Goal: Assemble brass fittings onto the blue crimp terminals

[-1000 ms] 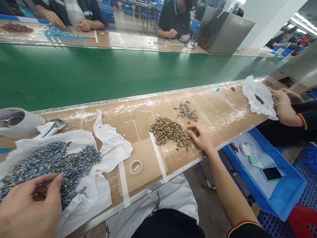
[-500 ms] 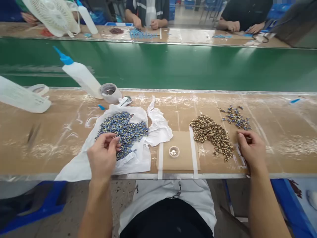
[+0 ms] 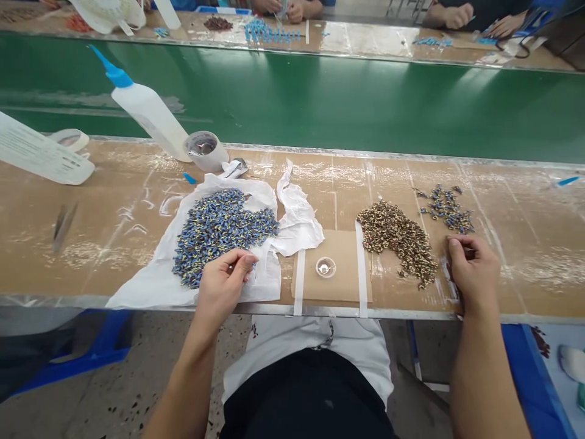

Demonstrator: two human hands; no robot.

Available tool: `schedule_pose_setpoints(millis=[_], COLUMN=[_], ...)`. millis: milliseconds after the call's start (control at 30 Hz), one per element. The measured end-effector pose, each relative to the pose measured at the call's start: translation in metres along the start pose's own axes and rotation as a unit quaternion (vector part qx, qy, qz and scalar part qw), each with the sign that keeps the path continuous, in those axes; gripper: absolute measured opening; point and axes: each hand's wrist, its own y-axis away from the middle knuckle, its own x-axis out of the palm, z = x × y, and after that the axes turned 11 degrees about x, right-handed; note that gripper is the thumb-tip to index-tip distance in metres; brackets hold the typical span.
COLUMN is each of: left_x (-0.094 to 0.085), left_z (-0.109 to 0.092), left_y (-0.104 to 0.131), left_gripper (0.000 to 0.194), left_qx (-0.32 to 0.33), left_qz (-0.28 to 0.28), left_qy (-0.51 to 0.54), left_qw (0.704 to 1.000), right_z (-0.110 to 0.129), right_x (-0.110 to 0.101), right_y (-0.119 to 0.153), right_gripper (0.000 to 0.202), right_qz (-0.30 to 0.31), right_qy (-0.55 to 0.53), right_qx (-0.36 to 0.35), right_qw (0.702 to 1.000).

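My left hand (image 3: 226, 280) is over the lower right edge of a white cloth (image 3: 159, 277), its thumb and fingertips pinched; what they hold is too small to make out. On the cloth lies a heap of small blue and yellow pieces (image 3: 214, 228). My right hand (image 3: 473, 265) is closed in a pinch at the table, right of a pile of small gold-coloured pieces (image 3: 397, 235); its fingertips hide what they grip. Several blue-and-gold pieces (image 3: 448, 207) lie just beyond it. Between the hands, a small clear round dish (image 3: 325, 267) sits on a taped cardboard sheet (image 3: 338, 289).
Behind the cloth are a white squeeze bottle (image 3: 148, 116) with a blue tip and a tape roll (image 3: 206, 151). Another bottle (image 3: 41, 152) and tweezers (image 3: 64, 225) are at the left. A green belt (image 3: 292, 91) separates this table from other people's hands working opposite.
My left hand has moved right, from the blue heap towards the cloth's right side, still pinched. My right hand stays in much the same place by the gold pile. The view has tilted down slightly.
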Motion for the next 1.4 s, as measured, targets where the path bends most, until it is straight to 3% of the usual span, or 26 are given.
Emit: schedule_pose_setpoints(millis=[167, 367, 533, 633, 767, 867, 1100, 1400], left_x=[0.008, 0.019, 0.029, 0.038, 0.051, 0.057, 0.061, 0.062], left_z=[-0.002, -0.010, -0.023, -0.026, -0.025, -0.021, -0.008, -0.009], left_y=[-0.001, 0.004, 0.003, 0.003, 0.006, 0.009, 0.011, 0.010], left_gripper=[0.018, 0.014, 0.015, 0.014, 0.012, 0.012, 0.016, 0.008], left_qx=[0.030, 0.135, 0.213, 0.216, 0.183, 0.171, 0.180, 0.170], left_qz=[0.086, 0.116, 0.088, 0.126, 0.169, 0.182, 0.200, 0.190], left_qy=[-0.001, -0.140, -0.117, -0.074, -0.032, -0.003, 0.035, 0.035], left_qw=[0.996, 0.974, 0.966, 0.965, 0.968, 0.968, 0.963, 0.966], right_z=[0.001, 0.003, 0.026, 0.064, 0.126, 0.155, 0.166, 0.172], right_x=[-0.001, -0.001, -0.006, -0.008, 0.002, 0.018, 0.044, 0.050], right_y=[0.000, -0.001, 0.020, 0.052, 0.098, 0.119, 0.132, 0.137], right_gripper=[0.024, 0.026, 0.028, 0.021, 0.016, 0.021, 0.018, 0.010], right_qz=[0.006, 0.000, -0.028, 0.049, 0.293, 0.378, 0.417, 0.368], right_qy=[-0.011, -0.018, -0.035, -0.095, -0.130, -0.137, -0.192, -0.180], right_qx=[-0.001, -0.001, -0.027, -0.075, -0.162, -0.134, -0.022, -0.106], right_qw=[1.000, 1.000, 0.999, 0.991, 0.933, 0.906, 0.888, 0.906])
